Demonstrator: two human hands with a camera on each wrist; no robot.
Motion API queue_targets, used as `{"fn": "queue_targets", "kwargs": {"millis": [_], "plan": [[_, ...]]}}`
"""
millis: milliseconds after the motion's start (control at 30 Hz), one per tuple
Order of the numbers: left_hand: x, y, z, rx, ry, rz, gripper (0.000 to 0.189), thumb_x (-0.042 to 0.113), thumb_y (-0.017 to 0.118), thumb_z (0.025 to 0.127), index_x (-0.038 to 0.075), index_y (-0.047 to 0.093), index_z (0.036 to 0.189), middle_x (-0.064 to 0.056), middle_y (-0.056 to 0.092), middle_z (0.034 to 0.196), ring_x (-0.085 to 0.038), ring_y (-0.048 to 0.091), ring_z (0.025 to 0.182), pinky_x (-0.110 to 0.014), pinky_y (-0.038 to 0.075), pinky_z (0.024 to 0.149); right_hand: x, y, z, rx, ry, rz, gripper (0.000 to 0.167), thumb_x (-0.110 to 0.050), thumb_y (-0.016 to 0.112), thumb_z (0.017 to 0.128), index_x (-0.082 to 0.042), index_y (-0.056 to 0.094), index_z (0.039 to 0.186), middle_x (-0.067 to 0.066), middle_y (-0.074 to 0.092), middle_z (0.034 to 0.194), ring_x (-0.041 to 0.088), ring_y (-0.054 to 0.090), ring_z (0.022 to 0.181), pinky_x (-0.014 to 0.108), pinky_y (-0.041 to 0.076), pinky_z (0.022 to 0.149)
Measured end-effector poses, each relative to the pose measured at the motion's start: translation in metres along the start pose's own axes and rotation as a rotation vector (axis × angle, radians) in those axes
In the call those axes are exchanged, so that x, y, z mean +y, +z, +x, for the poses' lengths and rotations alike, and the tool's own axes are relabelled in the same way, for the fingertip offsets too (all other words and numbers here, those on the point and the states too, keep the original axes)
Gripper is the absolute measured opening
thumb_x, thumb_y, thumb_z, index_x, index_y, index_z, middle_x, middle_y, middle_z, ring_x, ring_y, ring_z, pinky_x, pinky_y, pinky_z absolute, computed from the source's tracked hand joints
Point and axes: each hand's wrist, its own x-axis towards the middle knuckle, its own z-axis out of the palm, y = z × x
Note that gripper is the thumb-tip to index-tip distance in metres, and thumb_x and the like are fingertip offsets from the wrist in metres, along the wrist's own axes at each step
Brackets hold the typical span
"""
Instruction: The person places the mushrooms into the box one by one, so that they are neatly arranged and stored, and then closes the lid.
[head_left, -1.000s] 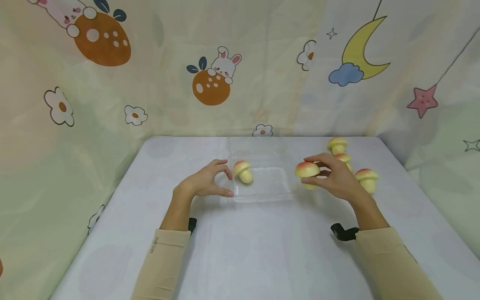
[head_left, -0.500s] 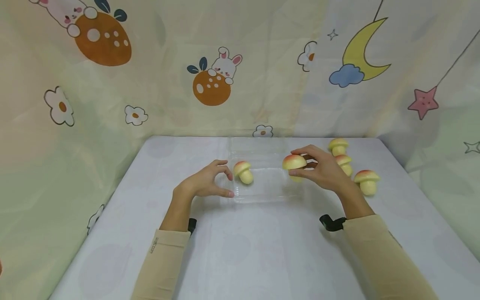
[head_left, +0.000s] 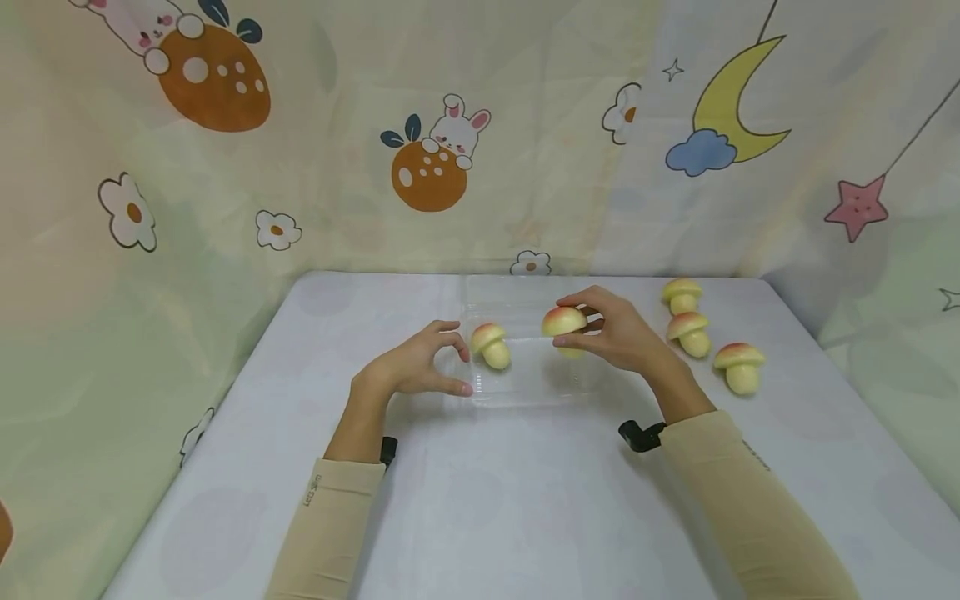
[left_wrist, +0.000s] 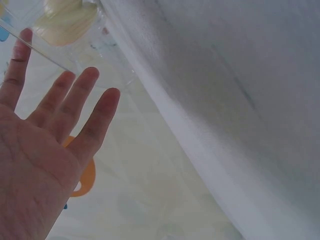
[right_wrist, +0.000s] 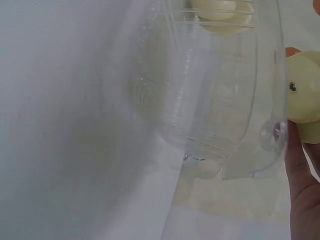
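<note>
A clear plastic container [head_left: 536,402] with its lid folded back lies near the far side of the table. My left hand [head_left: 412,362] is at its left edge, fingertips and thumb right at the wall; in the left wrist view the fingers [left_wrist: 80,100] are spread and fairly straight. Inside the container's left part a yellow toy mushroom [head_left: 495,350] with a reddish cap lies tilted. My right hand [head_left: 618,333] pinches a second toy mushroom [head_left: 561,321] by its cap, stem down, over the container's right part. That mushroom [right_wrist: 302,90] shows past the container wall in the right wrist view.
To the right of my right hand, several more toy mushrooms lie on the white-covered table: one at the back [head_left: 681,296], one in the middle [head_left: 692,335] and one nearer [head_left: 741,367]. A printed cloth [head_left: 337,167] hangs behind the table.
My right hand has carried the toy mushroom leftward, from beside the container to over its right part. The left hand has stayed at the container's left edge.
</note>
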Motion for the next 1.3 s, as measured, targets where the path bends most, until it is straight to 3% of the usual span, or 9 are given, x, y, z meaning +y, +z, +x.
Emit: {"fn": "queue_targets", "kwargs": {"millis": [233, 467, 767, 1067, 1300], "plan": [[-0.001, 0.0, -0.001, 0.006, 0.008, -0.007, 0.056, 0.051, 0.088, 0.077, 0.019, 0.066, 0.117, -0.007, 0.022, 0.169, -0.036, 0.027, 0.153, -0.056, 0.033, 0.117, 0.001, 0.009, 0.007, 0.0, 0.014, 0.026, 0.056, -0.024, 0.087, 0.084, -0.007, 0.063, 0.132, 0.011, 0.062, 0.129, 0.035, 0.067, 0.113, 0.043, 0.059, 0.092], [-0.001, 0.001, -0.001, 0.004, 0.013, -0.002, 0.055, 0.05, 0.088, 0.078, 0.019, 0.066, 0.117, -0.009, 0.022, 0.169, -0.036, 0.026, 0.154, -0.056, 0.033, 0.118, 0.001, 0.021, 0.012, -0.001, 0.04, 0.027, 0.056, -0.026, 0.087, 0.084, -0.008, 0.064, 0.132, 0.008, 0.062, 0.129, 0.032, 0.067, 0.114, 0.037, 0.059, 0.091], [0.0, 0.001, -0.001, 0.012, 0.009, 0.005, 0.054, 0.05, 0.088, 0.078, 0.019, 0.066, 0.116, -0.008, 0.023, 0.168, -0.036, 0.029, 0.153, -0.055, 0.033, 0.118, 0.002, 0.035, 0.02, -0.004, -0.002, 0.025, 0.057, -0.017, 0.088, 0.083, -0.003, 0.064, 0.131, 0.013, 0.06, 0.128, 0.036, 0.066, 0.114, 0.036, 0.06, 0.089], [-0.001, 0.0, 0.0, 0.007, 0.012, -0.007, 0.055, 0.05, 0.088, 0.077, 0.02, 0.066, 0.117, -0.007, 0.022, 0.169, -0.035, 0.028, 0.153, -0.053, 0.034, 0.118, 0.0, 0.044, 0.029, -0.04, 0.043, 0.007, 0.056, -0.015, 0.087, 0.083, -0.002, 0.063, 0.132, 0.013, 0.059, 0.126, 0.033, 0.064, 0.116, 0.029, 0.059, 0.088], [-0.002, 0.001, -0.001, 0.011, 0.007, -0.003, 0.055, 0.051, 0.088, 0.077, 0.02, 0.066, 0.116, -0.007, 0.023, 0.168, -0.034, 0.029, 0.153, -0.052, 0.034, 0.117, 0.002, 0.052, 0.035, -0.066, 0.072, -0.036, 0.056, -0.018, 0.088, 0.084, -0.003, 0.063, 0.132, 0.012, 0.059, 0.123, 0.032, 0.063, 0.114, 0.031, 0.059, 0.089]]}}
